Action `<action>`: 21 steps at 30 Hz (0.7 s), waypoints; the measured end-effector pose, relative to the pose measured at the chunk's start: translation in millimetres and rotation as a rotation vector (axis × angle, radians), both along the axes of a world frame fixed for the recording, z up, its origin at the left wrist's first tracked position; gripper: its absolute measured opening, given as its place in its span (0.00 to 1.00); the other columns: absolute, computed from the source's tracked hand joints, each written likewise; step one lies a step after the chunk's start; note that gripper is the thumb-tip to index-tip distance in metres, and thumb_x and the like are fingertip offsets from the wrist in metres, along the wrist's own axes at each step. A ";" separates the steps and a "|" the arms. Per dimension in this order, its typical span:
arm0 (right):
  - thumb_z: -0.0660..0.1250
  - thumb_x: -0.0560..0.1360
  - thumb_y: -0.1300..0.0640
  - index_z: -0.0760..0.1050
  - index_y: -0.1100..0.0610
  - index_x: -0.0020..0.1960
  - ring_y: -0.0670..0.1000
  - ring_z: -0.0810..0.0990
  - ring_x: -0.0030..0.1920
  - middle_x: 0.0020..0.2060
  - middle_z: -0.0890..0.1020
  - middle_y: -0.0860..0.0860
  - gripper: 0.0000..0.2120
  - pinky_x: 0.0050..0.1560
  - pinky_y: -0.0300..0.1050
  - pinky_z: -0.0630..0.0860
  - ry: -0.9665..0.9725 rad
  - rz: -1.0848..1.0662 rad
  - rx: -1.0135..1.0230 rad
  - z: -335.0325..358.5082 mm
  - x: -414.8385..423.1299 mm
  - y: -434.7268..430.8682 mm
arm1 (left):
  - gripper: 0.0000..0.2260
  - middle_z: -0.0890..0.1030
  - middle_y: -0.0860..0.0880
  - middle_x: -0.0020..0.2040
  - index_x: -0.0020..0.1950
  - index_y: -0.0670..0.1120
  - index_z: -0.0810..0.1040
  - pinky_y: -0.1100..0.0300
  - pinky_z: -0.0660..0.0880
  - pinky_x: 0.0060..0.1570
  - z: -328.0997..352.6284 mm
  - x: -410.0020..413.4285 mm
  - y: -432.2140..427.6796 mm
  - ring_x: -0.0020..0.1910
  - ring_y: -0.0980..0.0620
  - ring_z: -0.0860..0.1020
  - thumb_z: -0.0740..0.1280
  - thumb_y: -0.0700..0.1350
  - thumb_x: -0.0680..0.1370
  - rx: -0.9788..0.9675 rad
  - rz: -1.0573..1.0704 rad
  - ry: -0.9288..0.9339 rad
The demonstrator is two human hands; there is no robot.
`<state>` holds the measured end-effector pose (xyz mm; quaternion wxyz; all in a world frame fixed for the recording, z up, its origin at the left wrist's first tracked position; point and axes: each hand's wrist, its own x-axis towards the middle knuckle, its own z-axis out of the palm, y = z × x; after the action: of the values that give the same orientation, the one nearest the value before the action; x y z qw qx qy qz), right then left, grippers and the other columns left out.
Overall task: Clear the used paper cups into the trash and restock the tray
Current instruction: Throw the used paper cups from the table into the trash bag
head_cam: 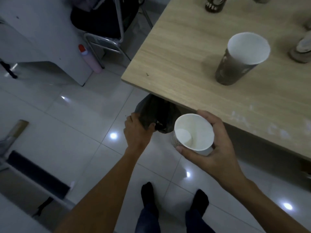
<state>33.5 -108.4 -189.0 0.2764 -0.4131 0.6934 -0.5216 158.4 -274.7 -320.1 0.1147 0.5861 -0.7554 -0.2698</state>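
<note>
Paper cup [198, 130]: white, upright, mouth toward the camera, looks empty with its bare bottom visible; held in the air off the near left corner of the table [185, 73], just right of the trash bag [151, 110]. The right hand [218, 148] grips it, thumb on the near side of the rim and fingers curled round the far side. The left hand [136, 132] is lower and to the left, fingers closed on the near edge of the dark bag, which hangs or stands under the table corner; we cannot tell how wide its mouth is open. On the table, well to the far right of the held cup, a second cup [235, 68] with a dark printed wall stands upright, white inside. Another dark cup [214, 5] sits at the far edge, and a blurred one [301, 51] at the right edge. No tray shows in view. We judge the step in hand to be the disposal of the first cup, early in the clearing stage, with restocking not yet begun. The next move calls for the bag mouth to be pulled open toward the cup, then the cup carried left and down over it before the grip lets go
</note>
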 end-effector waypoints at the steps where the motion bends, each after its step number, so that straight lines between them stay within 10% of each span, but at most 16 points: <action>1: 0.73 0.60 0.43 0.63 0.44 0.64 0.33 0.70 0.59 0.57 0.69 0.26 0.36 0.56 0.25 0.68 -0.019 0.004 0.027 -9.5 3.1 -5.3 | 0.29 0.73 0.44 0.57 0.62 0.43 0.68 0.47 0.74 0.53 -8.6 -2.8 -8.2 0.55 0.44 0.72 0.75 0.55 0.69 0.029 0.038 -0.016; 8: 0.79 0.57 0.48 0.65 0.41 0.61 0.29 0.71 0.56 0.52 0.71 0.23 0.37 0.51 0.24 0.70 -0.099 -0.135 0.136 -85.2 15.1 -33.2 | 0.46 0.68 0.43 0.62 0.66 0.44 0.61 0.44 0.72 0.59 -91.9 -53.3 -38.8 0.62 0.42 0.69 0.78 0.63 0.59 0.072 0.160 -0.036; 15: 0.77 0.56 0.51 0.66 0.39 0.59 0.30 0.72 0.54 0.51 0.72 0.23 0.35 0.48 0.23 0.71 -0.140 -0.168 0.188 -120.7 12.4 -40.7 | 0.14 0.74 0.47 0.46 0.55 0.44 0.63 0.54 0.72 0.37 -116.1 -42.5 -71.1 0.41 0.49 0.76 0.66 0.38 0.75 0.036 0.165 0.188; 21: 0.76 0.56 0.45 0.65 0.40 0.63 0.32 0.72 0.56 0.54 0.72 0.29 0.38 0.49 0.23 0.70 -0.176 -0.185 0.250 -140.4 15.6 -55.9 | 0.12 0.74 0.48 0.44 0.53 0.38 0.71 0.68 0.68 0.33 -107.7 6.2 -70.6 0.40 0.51 0.72 0.61 0.28 0.72 0.169 0.211 0.268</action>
<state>49.2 -164.3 -329.4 0.3361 -0.2628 0.7611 -0.4886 164.6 -345.3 -427.8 0.1922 0.6283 -0.6424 -0.3945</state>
